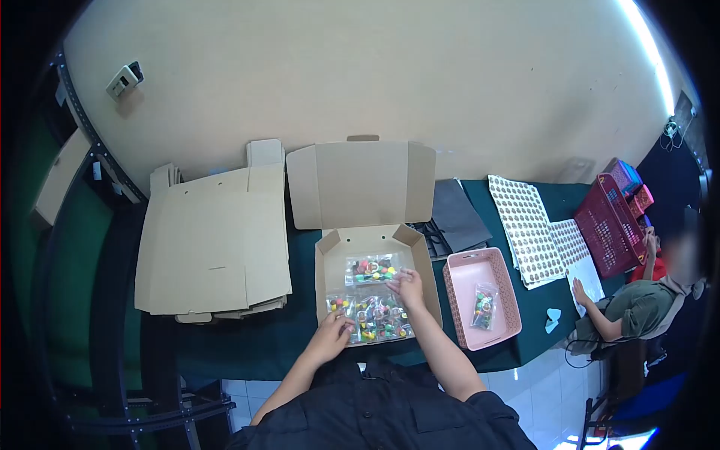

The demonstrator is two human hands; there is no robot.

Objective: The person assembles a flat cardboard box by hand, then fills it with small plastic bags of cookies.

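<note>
An open cardboard box (324, 281) stands in front of me, its lid (362, 184) raised at the back. Inside lie several clear plastic bags (380, 315) of small, colourful round pieces. My right hand (409, 291) reaches over the box's right side, fingers pinched at the right end of the rearmost bag (371, 268). At the front left corner, my left hand (330, 337) rests over the bags with its fingers apart, touching a bag (340, 304) there. What the round pieces are is too small to tell.
Flat cardboard boxes (214, 240) are stacked on the left. To the right are a pink basket (454, 300) holding one bag (484, 306), black folders (457, 217), sticker sheets (525, 225) and a dark red basket (607, 232). Another person (637, 311) works at the far right.
</note>
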